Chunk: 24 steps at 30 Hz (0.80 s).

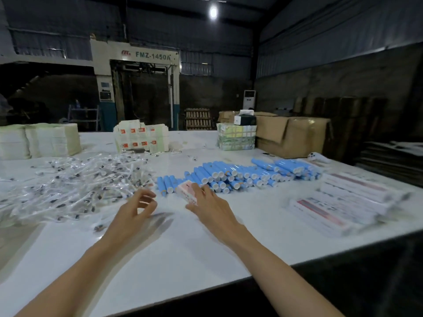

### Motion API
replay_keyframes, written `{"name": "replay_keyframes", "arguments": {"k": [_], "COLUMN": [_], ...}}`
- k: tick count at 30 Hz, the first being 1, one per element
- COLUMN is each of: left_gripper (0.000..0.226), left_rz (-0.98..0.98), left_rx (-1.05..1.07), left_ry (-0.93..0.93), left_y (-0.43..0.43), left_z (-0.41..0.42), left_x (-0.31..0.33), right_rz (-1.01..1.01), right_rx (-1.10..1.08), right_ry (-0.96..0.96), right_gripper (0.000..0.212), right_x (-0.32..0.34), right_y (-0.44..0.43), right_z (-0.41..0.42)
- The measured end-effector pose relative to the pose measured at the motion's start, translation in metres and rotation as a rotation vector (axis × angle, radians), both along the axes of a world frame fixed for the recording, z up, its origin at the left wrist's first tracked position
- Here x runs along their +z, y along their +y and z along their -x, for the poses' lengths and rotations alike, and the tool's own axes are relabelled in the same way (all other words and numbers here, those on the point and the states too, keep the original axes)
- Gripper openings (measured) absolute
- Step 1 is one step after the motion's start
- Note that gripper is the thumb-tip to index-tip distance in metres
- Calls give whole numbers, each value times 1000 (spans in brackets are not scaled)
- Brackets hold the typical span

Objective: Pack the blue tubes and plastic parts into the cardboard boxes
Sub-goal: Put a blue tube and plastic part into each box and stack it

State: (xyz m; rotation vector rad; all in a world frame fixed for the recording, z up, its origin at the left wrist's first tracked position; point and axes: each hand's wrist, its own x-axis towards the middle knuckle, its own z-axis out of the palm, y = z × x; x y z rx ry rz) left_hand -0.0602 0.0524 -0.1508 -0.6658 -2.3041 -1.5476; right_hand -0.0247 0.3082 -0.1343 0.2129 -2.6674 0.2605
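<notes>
left hand: fingers loosely curled, holding nothing | right hand: fingers grasp small box beside blue tubes

Plastic parts lie left of tubes on table

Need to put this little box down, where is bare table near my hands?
Bare: the near table between your forearms, and the strip between the blue tubes and the printed boxes. Crowded: plastic parts at left, tubes straight ahead.
</notes>
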Motion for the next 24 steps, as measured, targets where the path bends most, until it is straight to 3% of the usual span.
{"name": "replay_keyframes", "arguments": {"k": [3,7,11,19,24], "left_gripper": [26,19,30,32,52], "left_rz": [122,170,217,279,343], "left_rx": [-33,-56,-11,-16,-28], "left_ry": [22,84,136,200,238], "left_y": [0,0,-1,-3,-6], "left_z": [-8,-6,-1,0,1], "left_x": [1,0,-3,-4,-4], "right_rz": [-56,-181,-353,-509,-608], "right_rx": [-160,-334,-466,-587,-632], "right_ry": [-41,-31,5,-84,-102], "right_gripper": [66,60,59,51,44], "right_x": [6,9,15,23,19], "right_y": [59,132,192,272,279], "right_z": [-15,-42,-73,-111,-114]}}
